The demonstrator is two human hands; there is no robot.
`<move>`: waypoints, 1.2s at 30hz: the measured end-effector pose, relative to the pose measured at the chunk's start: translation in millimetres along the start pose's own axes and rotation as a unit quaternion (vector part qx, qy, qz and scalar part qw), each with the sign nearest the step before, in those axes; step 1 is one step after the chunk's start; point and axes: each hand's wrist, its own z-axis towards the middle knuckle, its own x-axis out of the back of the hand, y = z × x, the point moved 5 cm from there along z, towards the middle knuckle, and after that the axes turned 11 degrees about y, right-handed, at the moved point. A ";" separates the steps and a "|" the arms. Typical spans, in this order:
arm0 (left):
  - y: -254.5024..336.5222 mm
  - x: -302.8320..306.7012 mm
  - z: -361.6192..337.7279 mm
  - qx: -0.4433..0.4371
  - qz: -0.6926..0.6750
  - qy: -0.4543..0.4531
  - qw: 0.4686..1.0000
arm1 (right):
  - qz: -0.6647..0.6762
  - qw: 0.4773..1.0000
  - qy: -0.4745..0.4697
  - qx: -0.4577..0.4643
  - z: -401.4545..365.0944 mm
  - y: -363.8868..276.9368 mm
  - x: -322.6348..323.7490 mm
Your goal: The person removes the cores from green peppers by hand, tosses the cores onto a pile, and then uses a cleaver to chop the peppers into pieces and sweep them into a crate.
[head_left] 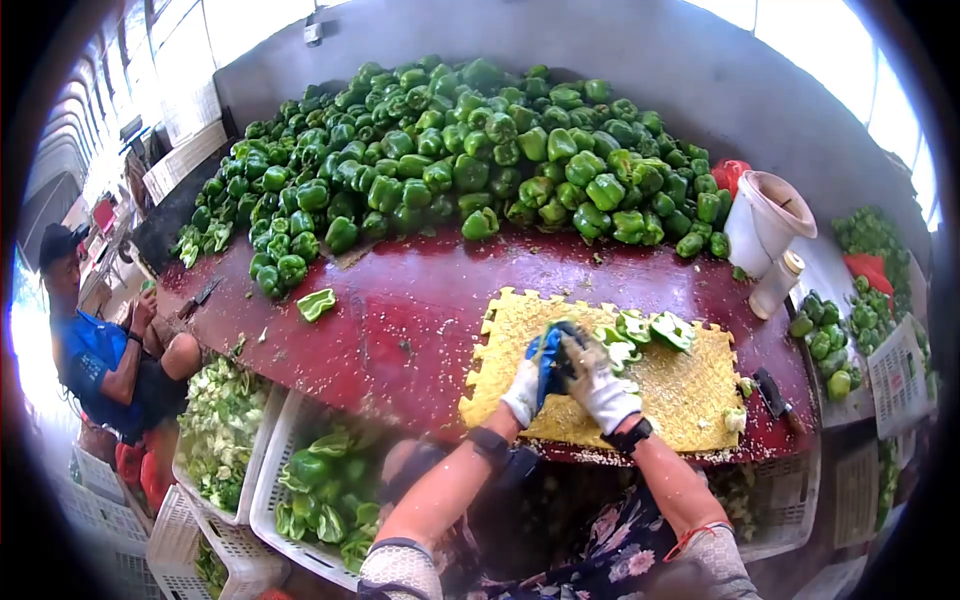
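Note:
My left hand [538,374], in a blue and white glove, and my right hand [597,382], in a soiled white glove, meet over a yellow foam mat [690,400]. The fingers of both are curled in against each other. Whatever lies between them is hidden and blurred. Just beyond my right hand, several cut green pepper pieces [672,332] rest on the mat, pale insides showing. Small pale seeds are scattered over the mat. A dark-bladed knife [770,392] lies on the red table [380,350] past the mat's right edge.
A large heap of green peppers [440,150] covers the table's far side. A white bucket [765,222] and a bottle [776,285] stand at right. Below the near edge, a white crate [270,490] holds pepper pieces. A co-worker [110,350] sits at left near another knife [200,297].

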 end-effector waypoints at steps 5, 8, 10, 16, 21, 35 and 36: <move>-12.8 41.1 15.6 0.058 -0.189 -0.038 0.980 | 0.204 0.961 -0.010 -0.188 -5.4 -39.3 15.9; 8.7 25.4 -19.1 0.045 -0.086 0.063 0.993 | 0.126 0.965 0.029 -0.226 -3.8 -42.5 31.9; 2.2 15.1 -25.3 0.020 -0.050 0.040 0.998 | 0.073 0.959 -0.083 -0.261 -10.9 -26.7 27.8; -2.7 -1.5 -25.2 0.035 -0.037 0.049 0.998 | 0.096 0.975 -0.067 -0.189 -12.9 -39.1 28.0; -7.6 0.5 -23.5 0.026 -0.065 0.023 0.997 | -0.001 1.000 -0.018 0.017 -7.0 -45.2 25.1; -8.9 19.2 -14.6 -0.081 0.008 -0.021 0.997 | -0.095 0.991 -0.014 0.097 -22.2 -26.9 4.9; -8.3 20.0 -13.5 -0.067 -0.014 0.032 0.997 | -0.100 0.989 -0.016 0.106 -22.3 -26.7 5.4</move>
